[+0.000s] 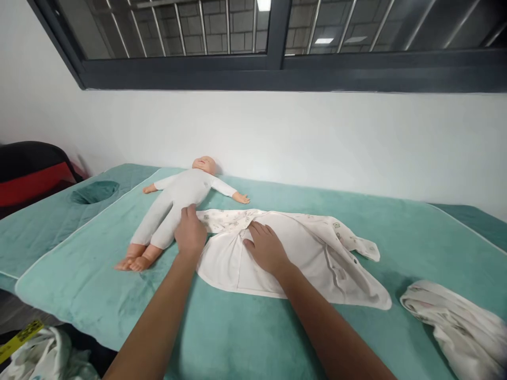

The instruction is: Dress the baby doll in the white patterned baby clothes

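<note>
A white baby garment [301, 248] with small prints and snap buttons lies spread out on the teal bed cover. My left hand [190, 230] is closed on the end of its left sleeve, close beside the doll's legs. My right hand [267, 245] rests on the garment near where that sleeve joins the body, its fingers stretched out and pressing the cloth. A baby doll [180, 192] in a pale suit lies on its back to the left, arms spread, head toward the wall.
A bunched white cloth [455, 322] lies at the right front of the bed cover [222, 332]. More crumpled cloth [51, 353] is low at the left, by a yellow strip [20, 340]. A black and red object [35, 174] stands at far left. Behind are a wall and barred window.
</note>
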Tool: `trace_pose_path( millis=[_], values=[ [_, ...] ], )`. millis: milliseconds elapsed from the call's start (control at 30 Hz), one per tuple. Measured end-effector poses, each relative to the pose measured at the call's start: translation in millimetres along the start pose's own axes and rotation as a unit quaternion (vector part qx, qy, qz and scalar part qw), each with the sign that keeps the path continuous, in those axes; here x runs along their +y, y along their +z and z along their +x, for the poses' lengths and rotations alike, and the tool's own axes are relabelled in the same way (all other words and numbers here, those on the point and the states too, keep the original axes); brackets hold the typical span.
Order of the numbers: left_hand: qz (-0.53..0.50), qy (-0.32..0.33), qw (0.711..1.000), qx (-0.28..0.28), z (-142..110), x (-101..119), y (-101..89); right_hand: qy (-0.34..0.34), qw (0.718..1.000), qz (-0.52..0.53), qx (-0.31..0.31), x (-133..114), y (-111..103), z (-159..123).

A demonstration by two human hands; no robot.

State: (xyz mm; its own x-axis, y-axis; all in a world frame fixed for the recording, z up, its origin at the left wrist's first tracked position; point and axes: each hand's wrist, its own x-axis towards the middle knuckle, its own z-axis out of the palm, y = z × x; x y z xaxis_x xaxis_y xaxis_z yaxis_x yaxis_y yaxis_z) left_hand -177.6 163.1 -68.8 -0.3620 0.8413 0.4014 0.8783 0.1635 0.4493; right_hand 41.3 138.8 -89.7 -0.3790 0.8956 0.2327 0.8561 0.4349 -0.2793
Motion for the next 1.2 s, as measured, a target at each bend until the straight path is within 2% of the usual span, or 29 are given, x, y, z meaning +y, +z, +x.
trace_pose_path(
  millis=[67, 133, 200, 267, 333, 433, 500, 567, 633, 700, 733, 767, 800, 867, 933, 967, 1033, 1133, 1200],
  values=[
    [0.019, 0.066, 0.997, 0.044, -6, 0, 8.0, 0.014, 1.000, -0.012, -0.002, 3, 5, -2],
    [0.011, 0.146, 0.988, 0.039, -12, 1, 15.2, 0.032, 0.999, -0.026, -0.008, 7, 8, -4],
    [0.000, 0.223, 0.973, -0.053, -16, 3, 21.9, 0.050, 0.998, -0.039, -0.012, 11, 9, -3],
    [0.013, 0.261, 0.952, -0.163, -18, 3, 27.3, 0.072, 0.996, -0.050, -0.018, 18, 7, -3],
    [0.039, 0.259, 0.941, -0.214, -20, 3, 30.0, 0.092, 0.994, -0.059, -0.030, 29, 3, -6],
    [0.065, 0.235, 0.944, -0.223, -22, 2, 29.0, 0.126, 0.989, -0.068, -0.032, 47, -7, -17],
    [0.070, 0.223, 0.947, -0.221, -24, 1, 27.3, 0.113, 0.992, -0.044, -0.026, 61, -18, -31],
    [0.071, 0.216, 0.951, -0.209, -25, 1, 26.8, 0.071, 0.997, 0.027, -0.006, 77, -33, -49],
    [0.071, 0.210, 0.956, -0.193, -25, 0, 28.0, 0.080, 0.989, 0.103, 0.075, 100, -53, -72],
    [0.069, 0.204, 0.960, -0.181, -25, -1, 30.2, 0.205, 0.948, 0.090, 0.228, 128, -75, -96],
    [0.067, 0.202, 0.961, -0.177, -25, -2, 31.3, 0.272, 0.921, 0.049, 0.275, 144, -85, -108],
    [0.063, 0.200, 0.962, -0.173, -24, -2, 32.3, 0.329, 0.897, -0.004, 0.296, 158, -95, -119],
    [0.059, 0.198, 0.964, -0.170, -24, -2, 33.2, 0.378, 0.885, -0.044, 0.270, 172, -102, -128],
    [0.053, 0.193, 0.965, -0.167, -23, -3, 34.3, 0.449, 0.876, -0.054, 0.169, 193, -111, -141],
    [0.051, 0.189, 0.967, -0.163, -22, -3, 34.9, 0.449, 0.887, -0.023, 0.105, 204, -114, -143],
    [0.052, 0.188, 0.967, -0.162, -22, -3, 35.0, 0.430, 0.897, -0.004, 0.103, 208, -114, -142],
    [0.055, 0.187, 0.968, -0.158, -23, -4, 35.3, 0.397, 0.905, 0.020, 0.150, 213, -114, -135],
    [0.066, 0.199, 0.966, -0.152, -23, -5, 36.6, 0.409, 0.877, 0.007, 0.252, 220, -115, -128],
    [0.075, 0.212, 0.963, -0.149, -23, -6, 38.2, 0.413, 0.865, -0.033, 0.282, 221, -114, -127]
  ],
)
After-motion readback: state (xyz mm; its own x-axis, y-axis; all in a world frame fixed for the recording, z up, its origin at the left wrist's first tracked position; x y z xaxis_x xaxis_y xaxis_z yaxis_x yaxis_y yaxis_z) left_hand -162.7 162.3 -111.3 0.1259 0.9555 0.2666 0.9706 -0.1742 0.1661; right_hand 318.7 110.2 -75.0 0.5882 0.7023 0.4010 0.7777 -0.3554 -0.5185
